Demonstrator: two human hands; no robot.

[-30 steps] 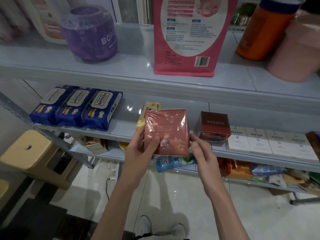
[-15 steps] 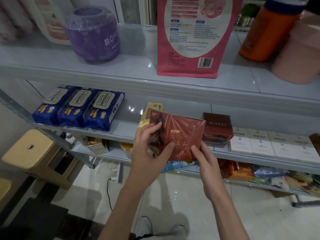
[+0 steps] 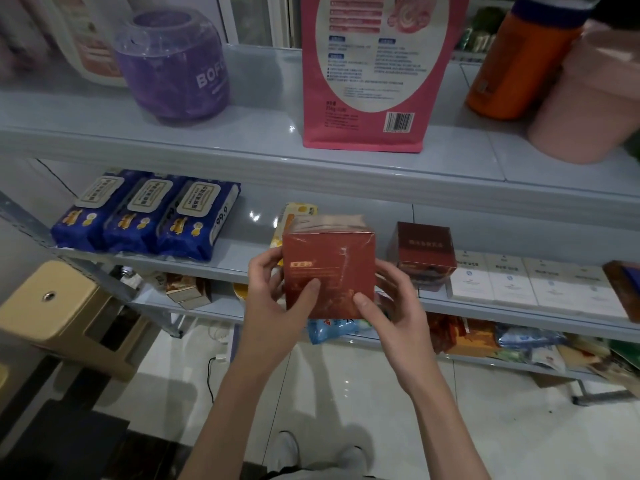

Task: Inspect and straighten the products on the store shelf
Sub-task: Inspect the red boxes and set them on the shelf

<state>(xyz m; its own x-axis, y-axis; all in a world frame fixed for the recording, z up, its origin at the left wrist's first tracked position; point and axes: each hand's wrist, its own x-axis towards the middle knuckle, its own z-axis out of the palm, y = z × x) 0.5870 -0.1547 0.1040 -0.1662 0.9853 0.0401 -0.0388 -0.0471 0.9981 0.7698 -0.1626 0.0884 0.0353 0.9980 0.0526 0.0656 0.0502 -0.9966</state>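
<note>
Red and plastic-wrapped, gripping the box (image 3: 329,268) on both sides with left hand (image 3: 268,306) and right hand (image 3: 396,308), thumbs pressed on front.

Your red box (image 3: 329,268) now sits square at frame centre, no longer tilted; your right hand (image 3: 394,306) grips its lower corner.

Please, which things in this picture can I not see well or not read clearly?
Head view:
- Red film-wrapped box: the print is too small and blurred to read, and its back faces away.
- Yellow packet: mostly hidden behind the box.
- Pink stand-up bag and orange bottle: tops cut off by the upper edge.
- Left hand and right hand: fingers partly hidden behind the box.
</note>
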